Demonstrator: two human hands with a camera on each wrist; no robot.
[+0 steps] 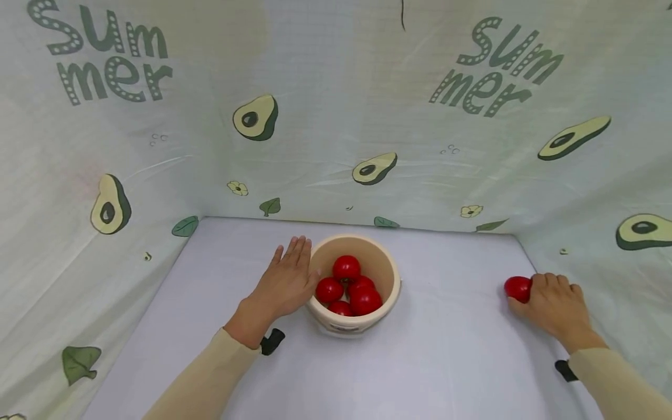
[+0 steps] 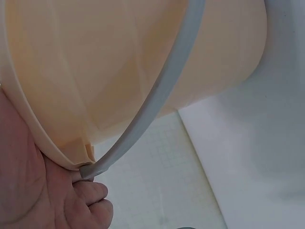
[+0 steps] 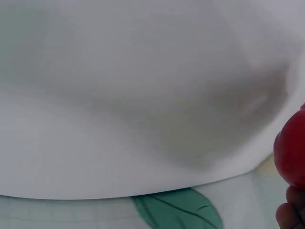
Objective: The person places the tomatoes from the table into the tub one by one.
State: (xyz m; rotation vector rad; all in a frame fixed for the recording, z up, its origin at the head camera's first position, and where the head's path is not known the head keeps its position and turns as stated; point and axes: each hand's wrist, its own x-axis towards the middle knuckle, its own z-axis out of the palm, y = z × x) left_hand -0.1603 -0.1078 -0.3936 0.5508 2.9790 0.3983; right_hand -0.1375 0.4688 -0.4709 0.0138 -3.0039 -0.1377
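A cream bucket (image 1: 391, 274) stands mid-table with several red tomatoes (image 1: 365, 300) inside. My left hand (image 1: 283, 286) rests against the bucket's left rim, palm side toward it and fingers straight, pointing away from me. In the left wrist view, the grey handle (image 2: 157, 95) hangs down the bucket's outer wall, and my fingertips (image 2: 97, 210) lie right by its joint at the rim. Over at the table's right side, my right hand (image 1: 556, 303) grips another red tomato (image 1: 517, 289). Only part of this tomato (image 3: 291, 148) shows at the right edge of the right wrist view.
A white table (image 1: 446, 350) carries everything. Pale cloth (image 1: 325, 76) printed with avocados, leaves and lettering rises behind it and along both sides. The right hand is close to the right-hand cloth. Each wrist has a black strap piece (image 1: 273, 342) under the sleeve's end.
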